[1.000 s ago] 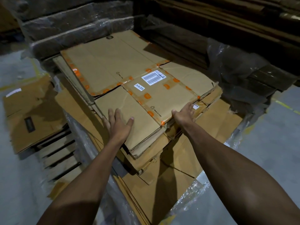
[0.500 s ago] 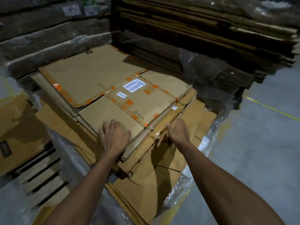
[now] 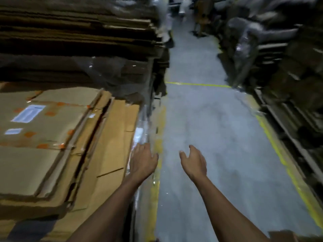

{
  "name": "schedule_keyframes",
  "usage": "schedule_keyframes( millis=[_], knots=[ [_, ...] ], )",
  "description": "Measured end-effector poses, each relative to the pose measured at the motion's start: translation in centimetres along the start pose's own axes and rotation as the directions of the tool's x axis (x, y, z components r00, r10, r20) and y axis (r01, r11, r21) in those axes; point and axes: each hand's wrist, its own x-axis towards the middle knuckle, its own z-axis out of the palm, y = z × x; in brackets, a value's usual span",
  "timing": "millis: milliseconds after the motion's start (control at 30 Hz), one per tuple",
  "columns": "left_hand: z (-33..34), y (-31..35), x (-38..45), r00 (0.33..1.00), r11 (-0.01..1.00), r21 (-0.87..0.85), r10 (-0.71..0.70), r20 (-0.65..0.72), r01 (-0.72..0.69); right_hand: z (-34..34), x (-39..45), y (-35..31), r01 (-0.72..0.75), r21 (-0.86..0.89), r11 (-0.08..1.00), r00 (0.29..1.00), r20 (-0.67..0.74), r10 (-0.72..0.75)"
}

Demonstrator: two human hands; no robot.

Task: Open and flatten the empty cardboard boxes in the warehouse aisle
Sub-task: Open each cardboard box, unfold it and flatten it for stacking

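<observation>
Both my hands are free, fingers loose and holding nothing: left hand [image 3: 142,160] beside the flattened cardboard stack [image 3: 57,137], right hand [image 3: 193,161] over the aisle floor [image 3: 218,128]. I'd scan ahead, where blurred shapes may be unflattened boxes, and approach squarely.

The flattened boxes [image 3: 57,140] lie stacked at nine o'clock, brown, edges askew; the top sheet carries orange tape and white labels.
</observation>
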Motion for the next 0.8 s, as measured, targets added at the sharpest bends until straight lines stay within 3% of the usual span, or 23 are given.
schedule_keyframes(
  millis=[133, 333, 533, 800],
  knots=[
    [3.8, 8.9, -1.3, 0.974, 0.980, -0.018, 0.197, 0.114, -0.197, -5.8, -2.4, 8.2, -0.177, 0.069, 0.982, 0.973, -0.140, 0.185],
    [9.7, 22.0, -6.3, 0.881, 0.912, -0.029, 0.403, 0.247, -0.409, -14.0, -7.8, 20.8, -0.396, 0.181, 0.900, 0.860, -0.271, 0.433],
    [16.9, 38.6, -14.8, 0.736, 0.795, -0.103, 0.595, 0.323, -0.598, -23.1, -15.1, 34.6, -0.558, 0.296, 0.775, 0.685, -0.364, 0.632],
    [24.6, 56.9, -22.8, 0.527, 0.637, -0.212, 0.748, 0.403, -0.741, -33.4, -20.2, 47.9, -0.623, 0.530, 0.575, 0.411, -0.403, 0.818]
  ],
)
